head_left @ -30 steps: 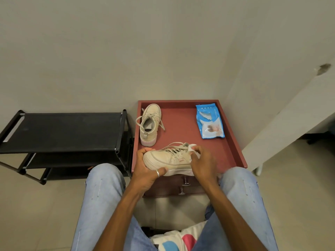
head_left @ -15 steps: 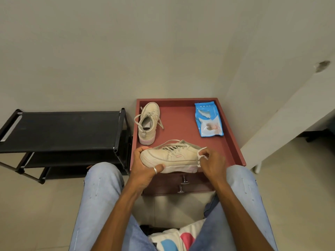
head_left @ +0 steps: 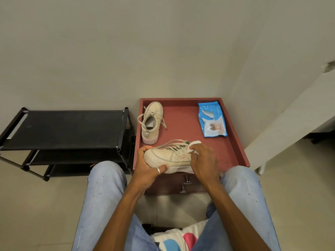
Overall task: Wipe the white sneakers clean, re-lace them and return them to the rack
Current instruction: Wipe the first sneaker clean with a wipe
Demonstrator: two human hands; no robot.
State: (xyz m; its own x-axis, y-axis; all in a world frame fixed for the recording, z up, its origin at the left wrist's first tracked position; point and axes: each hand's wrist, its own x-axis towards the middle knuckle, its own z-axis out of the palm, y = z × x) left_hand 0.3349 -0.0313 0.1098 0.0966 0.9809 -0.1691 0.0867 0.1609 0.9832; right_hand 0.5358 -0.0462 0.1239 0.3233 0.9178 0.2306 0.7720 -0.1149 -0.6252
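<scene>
My left hand (head_left: 146,167) grips the toe end of one sneaker (head_left: 168,156), fingers curled over the far side and thumb pressed on the sole's edge, holding it at the front edge of the red table (head_left: 183,122) with its side turned up to me. My right hand (head_left: 203,160) is curled round a white wipe (head_left: 194,144), pressed against the sneaker by the laces. The other sneaker (head_left: 151,122) stands at the table's back left, laces loose. A blue pack of wipes (head_left: 212,121) lies at the back right. The black rack (head_left: 67,127) stands just left of the table
</scene>
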